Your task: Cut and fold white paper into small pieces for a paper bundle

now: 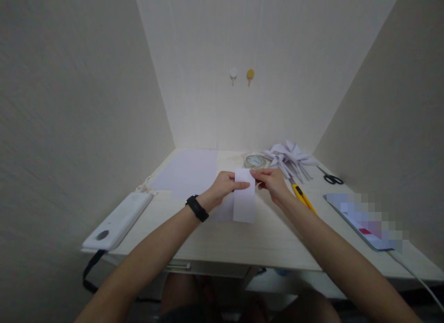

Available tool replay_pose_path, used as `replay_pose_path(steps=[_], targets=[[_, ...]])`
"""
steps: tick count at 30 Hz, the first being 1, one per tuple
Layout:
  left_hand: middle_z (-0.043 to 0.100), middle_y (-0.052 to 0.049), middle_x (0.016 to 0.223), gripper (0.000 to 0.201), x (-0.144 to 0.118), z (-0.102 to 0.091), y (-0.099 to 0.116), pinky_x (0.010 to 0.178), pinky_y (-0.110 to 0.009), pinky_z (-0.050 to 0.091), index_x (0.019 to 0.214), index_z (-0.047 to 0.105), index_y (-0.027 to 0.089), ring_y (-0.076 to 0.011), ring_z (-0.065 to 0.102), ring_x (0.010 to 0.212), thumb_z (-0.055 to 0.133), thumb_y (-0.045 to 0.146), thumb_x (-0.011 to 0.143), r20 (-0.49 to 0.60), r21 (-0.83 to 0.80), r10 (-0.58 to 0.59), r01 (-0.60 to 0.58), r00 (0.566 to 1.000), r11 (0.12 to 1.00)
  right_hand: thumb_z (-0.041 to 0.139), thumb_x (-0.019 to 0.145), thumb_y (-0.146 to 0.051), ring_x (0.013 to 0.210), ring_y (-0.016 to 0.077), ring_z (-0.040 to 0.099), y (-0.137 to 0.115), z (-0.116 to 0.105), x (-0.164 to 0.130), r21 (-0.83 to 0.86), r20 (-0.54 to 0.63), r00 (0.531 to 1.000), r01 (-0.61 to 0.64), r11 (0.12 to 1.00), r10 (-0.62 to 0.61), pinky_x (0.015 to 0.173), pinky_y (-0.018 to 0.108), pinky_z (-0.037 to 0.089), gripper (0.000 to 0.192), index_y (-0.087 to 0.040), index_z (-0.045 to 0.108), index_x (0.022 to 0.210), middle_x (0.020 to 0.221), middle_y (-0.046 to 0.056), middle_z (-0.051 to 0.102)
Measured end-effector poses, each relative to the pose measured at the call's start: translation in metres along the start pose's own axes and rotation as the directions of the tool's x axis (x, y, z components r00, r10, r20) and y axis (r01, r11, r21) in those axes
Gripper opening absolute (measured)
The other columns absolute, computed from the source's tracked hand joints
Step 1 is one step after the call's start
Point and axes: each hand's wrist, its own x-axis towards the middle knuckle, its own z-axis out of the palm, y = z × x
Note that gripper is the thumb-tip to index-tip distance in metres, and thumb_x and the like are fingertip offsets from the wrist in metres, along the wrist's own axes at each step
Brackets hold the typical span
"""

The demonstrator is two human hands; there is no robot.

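Both my hands pinch the top edge of a white folded paper strip [244,202] held over the middle of the pale wooden desk [243,242]. My left hand [224,186], with a black band on its wrist, grips the strip's upper left corner. My right hand [272,182] grips the upper right corner. The strip hangs down toward me, its lower end near the desk top. Another white piece lies just behind it on the left.
A flat white sheet [187,172] lies at the back left. A tape roll [255,161], folded white paper shapes [289,156], black scissors [331,177] and a yellow utility knife [303,198] sit to the right. A white device [118,221] lies at the left edge; a blurred tablet [367,221] lies right.
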Motion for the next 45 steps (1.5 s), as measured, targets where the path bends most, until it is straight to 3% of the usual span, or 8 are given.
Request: replay_pose_path(steps=[6,12,20,26,31,39,45], targets=[[0.07,-0.006,0.072,0.035,0.003,-0.002,-0.001,0.052,-0.023,0.036,0.076,0.073,0.01,-0.0095,0.052,0.055,0.087,0.034,0.054,-0.046,0.002,0.014,-0.014,0.999,1.0,0.084,0.053,-0.05,0.047,0.0097,0.049,0.004,0.0,0.0,-0.071,0.098,0.994,-0.038,0.997,0.045,0.046,0.023,0.037,0.039,-0.014,0.069,0.052,0.049,0.003,0.06],[0.059,0.001,0.055,0.031,0.005,-0.003,-0.004,0.044,-0.022,0.023,0.066,0.068,0.012,-0.0049,0.037,0.045,0.087,0.033,0.055,-0.134,0.023,0.006,-0.003,0.991,1.0,0.086,0.051,-0.045,0.047,0.0088,0.051,0.006,-0.001,0.001,-0.047,0.134,0.975,-0.17,0.984,0.175,0.046,0.022,0.042,0.037,-0.013,0.068,0.053,0.052,0.003,0.062],[0.051,0.002,0.049,0.038,0.012,-0.009,-0.011,0.046,-0.023,0.03,0.056,0.055,0.015,-0.0082,0.046,0.046,0.088,0.032,0.058,-0.145,-0.028,-0.074,0.071,0.987,0.997,0.087,0.053,-0.035,0.046,0.0085,0.052,0.005,-0.001,0.002,-0.013,0.18,0.948,-0.265,0.964,0.263,0.045,0.02,0.045,0.031,-0.013,0.065,0.057,0.051,0.001,0.061],[0.05,0.004,0.049,0.042,0.013,-0.009,-0.01,0.046,-0.022,0.028,0.055,0.049,0.016,-0.0063,0.044,0.045,0.09,0.026,0.056,-0.146,-0.09,-0.162,0.15,0.976,0.985,0.084,0.061,-0.026,0.043,0.0062,0.048,0.003,0.0,0.0,-0.008,0.173,0.931,-0.325,0.946,0.321,0.046,0.019,0.046,0.027,-0.013,0.061,0.056,0.048,-0.002,0.056],[0.047,0.005,0.047,0.044,0.015,-0.011,-0.011,0.044,-0.023,0.026,0.053,0.045,0.017,-0.0065,0.04,0.041,0.089,0.024,0.058,-0.163,-0.108,-0.197,0.181,0.967,0.978,0.081,0.068,-0.028,0.046,0.0088,0.054,0.007,0.0,0.001,-0.041,0.202,0.908,-0.367,0.929,0.367,0.051,0.022,0.052,0.025,-0.012,0.064,0.061,0.053,0.001,0.061],[0.043,0.005,0.048,0.05,0.019,-0.016,-0.013,0.046,-0.024,0.025,0.051,0.043,0.017,-0.006,0.039,0.044,0.092,0.027,0.053,-0.201,-0.079,-0.165,0.152,0.966,0.985,0.078,0.073,-0.025,0.045,0.0087,0.054,0.007,0.002,0.0,-0.105,0.2,0.899,-0.376,0.921,0.39,0.051,0.023,0.054,0.022,-0.011,0.065,0.06,0.054,0.003,0.063],[0.042,0.007,0.048,0.045,0.019,-0.017,-0.01,0.046,-0.025,0.024,0.052,0.041,0.018,-0.0059,0.036,0.043,0.086,0.016,0.058,-0.235,-0.096,-0.176,0.158,0.956,0.983,0.077,0.074,-0.023,0.05,0.0108,0.059,0.007,0.002,-0.001,-0.109,0.233,0.884,-0.39,0.914,0.405,0.053,0.023,0.056,0.018,-0.011,0.068,0.064,0.06,0.006,0.068]])
